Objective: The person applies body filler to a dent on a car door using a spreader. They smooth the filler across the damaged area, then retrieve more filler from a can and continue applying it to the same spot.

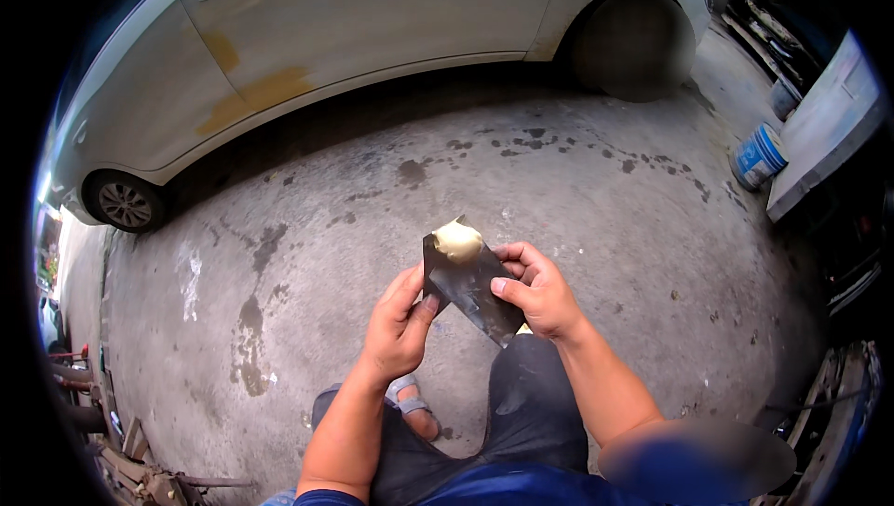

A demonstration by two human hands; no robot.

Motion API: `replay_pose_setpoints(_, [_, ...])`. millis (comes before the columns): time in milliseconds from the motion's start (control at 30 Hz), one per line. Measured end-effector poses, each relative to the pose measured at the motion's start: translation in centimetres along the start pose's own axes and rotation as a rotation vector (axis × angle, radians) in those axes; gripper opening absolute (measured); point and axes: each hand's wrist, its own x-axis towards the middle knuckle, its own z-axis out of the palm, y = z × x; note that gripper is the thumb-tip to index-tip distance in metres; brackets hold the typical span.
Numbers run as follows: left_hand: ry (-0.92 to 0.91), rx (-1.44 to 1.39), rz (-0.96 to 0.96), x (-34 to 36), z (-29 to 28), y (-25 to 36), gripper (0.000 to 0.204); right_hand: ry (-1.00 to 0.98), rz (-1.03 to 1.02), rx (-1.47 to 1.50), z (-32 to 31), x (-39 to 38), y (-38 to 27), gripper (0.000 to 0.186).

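My left hand [399,327] pinches the lower left edge of a dark, flat metal spreader plate [470,287], fingers clenched on it. My right hand [537,290] grips its right edge, thumb on the face. A lump of pale yellow putty [457,241] sits at the plate's far corner. Beyond lies stained grey concrete floor [372,208], wide open up to the white car [372,22] with sanded yellowish patches. A blue-banded bucket [759,156] stands far right.

Blue-and-white cylindrical bucket [759,156] with a printed label, lying tilted near the floor's far right edge
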Motion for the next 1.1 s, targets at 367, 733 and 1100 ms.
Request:
replay_pose_setpoints(367, [-0.06,0.172,-0.133,-0.2,-0.3,-1.3,0.043,-0.149,-0.407,-0.023,-1.6,0.9,-3.8,0.042])
replay_pose_setpoints(733, [-0.141,-0.676,-0.211,-0.4,-1.7,-1.9,0.036,-0.284,-0.885,-1.099,-1.0,0.6,-2.6,0.054])
replay_pose_setpoints(1100, [0.317,-1.03,-0.375,0.5,1.3,-1.4,0.032,-0.276,0.011,-0.118,-1.2,-1.9,1.2,0.042])
